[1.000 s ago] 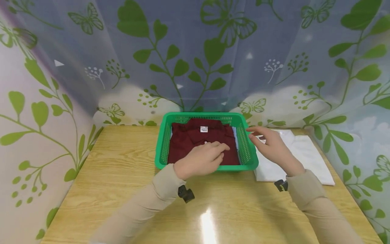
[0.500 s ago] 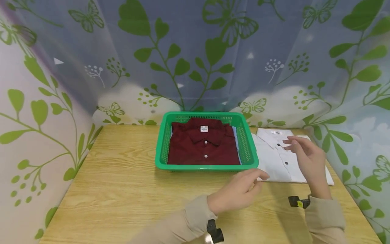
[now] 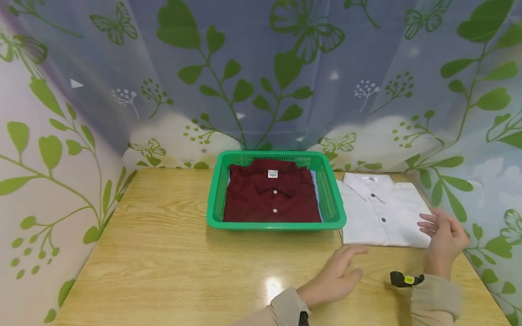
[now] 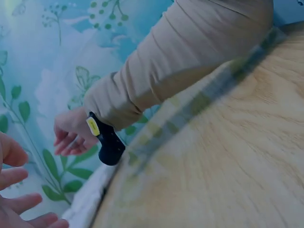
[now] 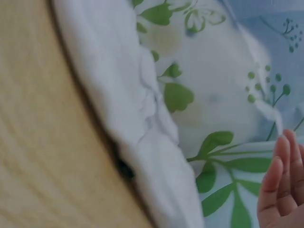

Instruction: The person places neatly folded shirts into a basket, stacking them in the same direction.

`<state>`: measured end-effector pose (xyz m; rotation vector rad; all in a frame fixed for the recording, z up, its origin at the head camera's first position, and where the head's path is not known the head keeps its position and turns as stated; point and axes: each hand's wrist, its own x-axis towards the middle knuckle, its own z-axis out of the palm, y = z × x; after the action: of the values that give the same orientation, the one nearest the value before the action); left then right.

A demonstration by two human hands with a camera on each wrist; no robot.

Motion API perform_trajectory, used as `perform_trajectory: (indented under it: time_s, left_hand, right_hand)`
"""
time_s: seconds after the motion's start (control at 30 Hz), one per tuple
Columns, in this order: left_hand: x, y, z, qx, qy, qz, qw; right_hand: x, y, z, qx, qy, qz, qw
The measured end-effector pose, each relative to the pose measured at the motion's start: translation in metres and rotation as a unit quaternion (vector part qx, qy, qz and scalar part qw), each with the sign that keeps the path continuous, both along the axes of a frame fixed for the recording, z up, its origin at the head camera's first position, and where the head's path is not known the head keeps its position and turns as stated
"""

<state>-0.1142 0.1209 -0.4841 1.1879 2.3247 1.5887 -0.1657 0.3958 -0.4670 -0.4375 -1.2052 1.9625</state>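
Note:
A folded white shirt with a collar and dark buttons lies on the table, right of the basket. My right hand hovers by its right edge, fingers loosely bent and holding nothing. In front of the shirt's near left corner is my left hand, fingers extended and thumb apart, also with nothing in it. The left wrist view shows fingers of that hand spread at the lower left. A folded maroon shirt with white buttons lies in the green basket; light blue cloth shows along its side.
The wooden table runs back to a patterned curtain, which also hangs at both sides. The basket stands near the back, its right rim close against the white shirt's left edge.
My left hand has moved from over the maroon shirt to the table in front of the white shirt. My right hand has moved from the basket's right rim to the white shirt's right side.

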Motion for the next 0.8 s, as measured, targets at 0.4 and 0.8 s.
perform_trajectory:
  time_s: [0.4, 0.8]
  left_hand:
    - [-0.002, 0.013, -0.038, -0.043, -0.103, 0.046, 0.9927]
    - [-0.018, 0.024, -0.056, -0.111, -0.049, 0.063, 0.9906]
  right_hand:
    - [-0.006, 0.025, -0.042, -0.006, -0.018, -0.119, 0.9928]
    - [0.004, 0.044, -0.07, 0.206, -0.305, -0.088, 0.9257]
